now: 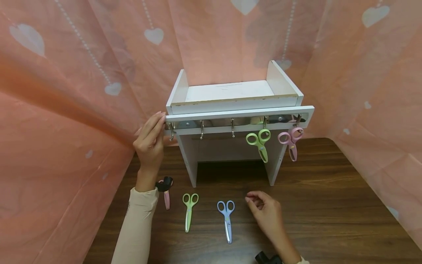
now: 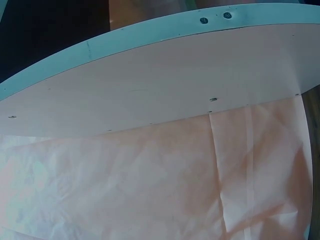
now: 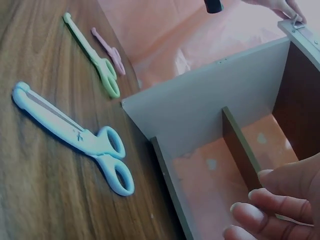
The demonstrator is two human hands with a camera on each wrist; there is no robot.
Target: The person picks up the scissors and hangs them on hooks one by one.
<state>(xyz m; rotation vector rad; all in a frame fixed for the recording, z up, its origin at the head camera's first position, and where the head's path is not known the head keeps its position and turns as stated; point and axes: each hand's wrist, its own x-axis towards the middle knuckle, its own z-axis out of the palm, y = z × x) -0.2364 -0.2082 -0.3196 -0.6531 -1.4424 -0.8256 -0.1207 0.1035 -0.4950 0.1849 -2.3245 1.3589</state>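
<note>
My left hand [image 1: 150, 141] holds the left end of a white hook rail [image 1: 215, 123] on the front of a white shelf unit [image 1: 188, 161]. Green scissors [image 1: 262, 148] and pink scissors [image 1: 291, 143] hang from the rail's two right hooks; the other hooks are bare. Over the table, my right hand [image 1: 268, 216] is loosely curled with nothing in it, just right of blue scissors [image 1: 228, 220]. Further left lie light green scissors [image 1: 188, 212] and pink scissors [image 1: 166, 200], the latter partly hidden by the left wrist's black camera.
Behind the rail is the unit's open top tray [image 1: 230, 91]. Upright side panels bound a dark space beneath it. The brown wooden table [image 1: 329, 205] extends to the right. A peach curtain with white hearts [image 1: 211, 40] surrounds the back and sides.
</note>
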